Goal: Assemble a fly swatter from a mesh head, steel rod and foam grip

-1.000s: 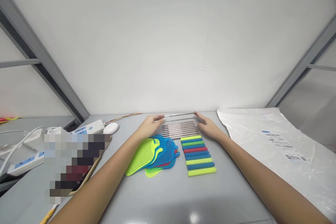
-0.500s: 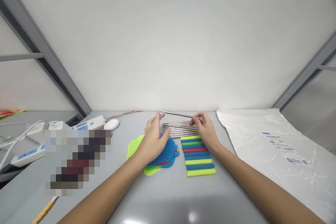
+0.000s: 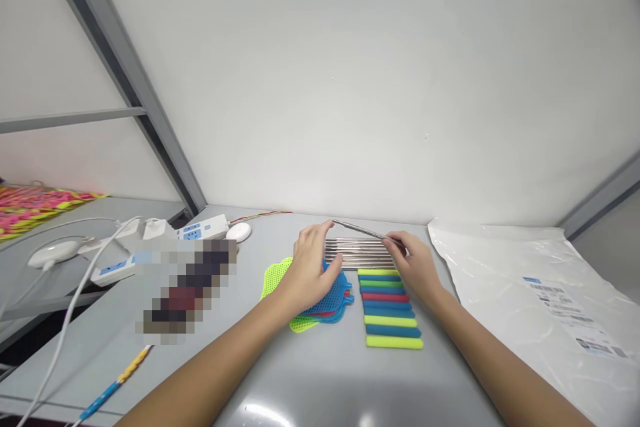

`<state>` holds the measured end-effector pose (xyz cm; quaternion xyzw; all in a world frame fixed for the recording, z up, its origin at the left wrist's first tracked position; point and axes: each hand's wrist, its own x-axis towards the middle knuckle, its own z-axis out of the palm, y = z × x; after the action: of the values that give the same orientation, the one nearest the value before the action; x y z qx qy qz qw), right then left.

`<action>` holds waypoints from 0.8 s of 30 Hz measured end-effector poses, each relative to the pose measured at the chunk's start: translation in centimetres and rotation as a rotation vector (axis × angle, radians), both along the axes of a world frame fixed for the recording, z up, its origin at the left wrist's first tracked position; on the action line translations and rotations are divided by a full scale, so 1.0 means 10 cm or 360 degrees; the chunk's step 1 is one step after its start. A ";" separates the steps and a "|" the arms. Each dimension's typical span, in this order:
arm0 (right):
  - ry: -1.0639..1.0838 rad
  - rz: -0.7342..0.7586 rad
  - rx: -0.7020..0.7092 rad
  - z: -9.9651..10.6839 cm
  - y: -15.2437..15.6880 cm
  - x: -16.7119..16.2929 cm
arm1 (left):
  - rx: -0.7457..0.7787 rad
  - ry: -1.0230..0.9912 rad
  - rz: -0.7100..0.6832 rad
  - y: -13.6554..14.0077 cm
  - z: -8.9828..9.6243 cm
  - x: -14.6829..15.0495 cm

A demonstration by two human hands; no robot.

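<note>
A thin silver metal rod [image 3: 359,229] is pinched near its right end by the thumb and fingers of my right hand [image 3: 416,265]. Its left end reaches the raised fingertips of my left hand [image 3: 311,265]; whether they touch is unclear. My left hand is open, thumb apart, over a pile of perforated plastic fly swatter heads [image 3: 327,300] in blue, red, green and yellow. Beneath the raised rod lies a row of similar metal rods [image 3: 363,255]. Several coloured handle tubes [image 3: 390,307] lie side by side in front of it, nearer to me.
A white plastic mailing bag [image 3: 505,280] with a printed label covers the table's right side. On the left are power strips [image 3: 203,230], a round white device [image 3: 239,232], a white cable [image 3: 70,310] and a pixelated patch. A wall stands behind.
My view has turned left, so everything sits further right in the picture. The rod remains in my right hand, its left end near my left fingertips. The pile and rows look unchanged.
</note>
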<state>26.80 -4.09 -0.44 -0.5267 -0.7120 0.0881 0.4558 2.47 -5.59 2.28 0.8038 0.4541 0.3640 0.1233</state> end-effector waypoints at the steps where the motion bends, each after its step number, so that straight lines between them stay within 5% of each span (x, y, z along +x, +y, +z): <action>1: -0.0038 0.0009 0.0001 0.00 0.00 0.01 | -0.0003 0.0003 -0.0015 0.01 0.00 -0.01; 10: -0.0348 0.0073 0.0062 -0.03 0.02 0.16 | -0.0040 0.0137 -0.0181 0.10 0.26 -0.21; 19: -0.0621 0.0185 0.0013 -0.15 0.00 0.07 | -0.0755 0.0547 -0.0329 0.25 0.28 -0.82; 24: -0.0730 0.0242 0.0115 -0.19 0.00 0.01 | -0.0814 0.0667 -0.0282 0.18 0.26 -0.86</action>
<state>26.88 -4.05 -2.32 -0.4612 -0.8372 -0.0254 0.2928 -6.14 -3.75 4.89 0.8405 0.4745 0.0531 0.2562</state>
